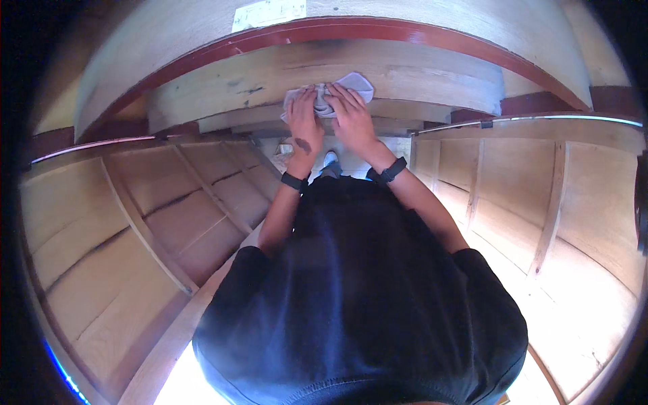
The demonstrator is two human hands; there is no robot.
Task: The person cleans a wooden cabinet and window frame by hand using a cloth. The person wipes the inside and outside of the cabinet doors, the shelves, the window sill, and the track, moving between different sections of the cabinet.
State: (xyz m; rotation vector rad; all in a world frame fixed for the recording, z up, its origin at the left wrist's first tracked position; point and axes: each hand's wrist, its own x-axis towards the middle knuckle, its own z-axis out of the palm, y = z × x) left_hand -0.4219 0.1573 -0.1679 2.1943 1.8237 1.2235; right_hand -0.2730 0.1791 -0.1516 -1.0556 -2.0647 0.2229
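A pale grey-lilac cloth [358, 84] lies bunched against the front of a light wooden board [432, 77] ahead of me. My left hand [302, 115] grips the cloth's left part, its fingers bent over the folds. Close beside it, my right hand [349, 113] holds the right part the same way, and a loose flap sticks out past its fingers. Both arms reach forward, with a dark band on each wrist. The board's surface bears dark scuffs left of the cloth.
A dark red curved rail [324, 28] runs above the board, with a pale label [270, 13] over it. Ribbed wooden panels stand on the left [88, 270] and on the right [513, 175]. One shoe [330, 158] shows on the floor below my hands.
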